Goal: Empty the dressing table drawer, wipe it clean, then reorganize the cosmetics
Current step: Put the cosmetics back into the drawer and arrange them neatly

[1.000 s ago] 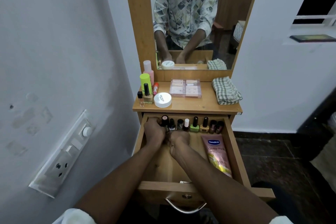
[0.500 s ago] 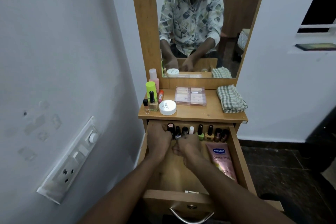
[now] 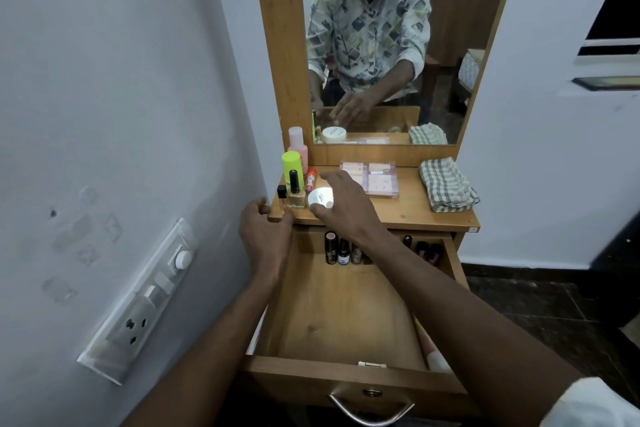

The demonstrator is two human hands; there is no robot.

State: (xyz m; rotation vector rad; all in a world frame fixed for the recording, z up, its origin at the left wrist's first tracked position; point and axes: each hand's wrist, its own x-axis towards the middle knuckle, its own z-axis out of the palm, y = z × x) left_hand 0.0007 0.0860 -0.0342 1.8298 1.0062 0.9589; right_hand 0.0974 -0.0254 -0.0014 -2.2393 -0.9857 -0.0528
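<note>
Your right hand point(image 3: 341, 204) is spread over the white jar point(image 3: 320, 198) on the tabletop point(image 3: 408, 211), fingers around it but not lifted, I'd say. The left hand point(image 3: 265, 230) hangs loosely curled and empty by the table's corner. Small bottles point(image 3: 343, 251) line the drawer point(image 3: 346, 315) back, probably so the rest fits in front.

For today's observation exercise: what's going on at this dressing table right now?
A person is putting cosmetics back into the open drawer. The right hand reaches over the tabletop and closes on the white jar. The left hand hovers empty at the table's left corner. Nail polish bottles already line the drawer's back, and a folded checked cloth lies on top.
</note>
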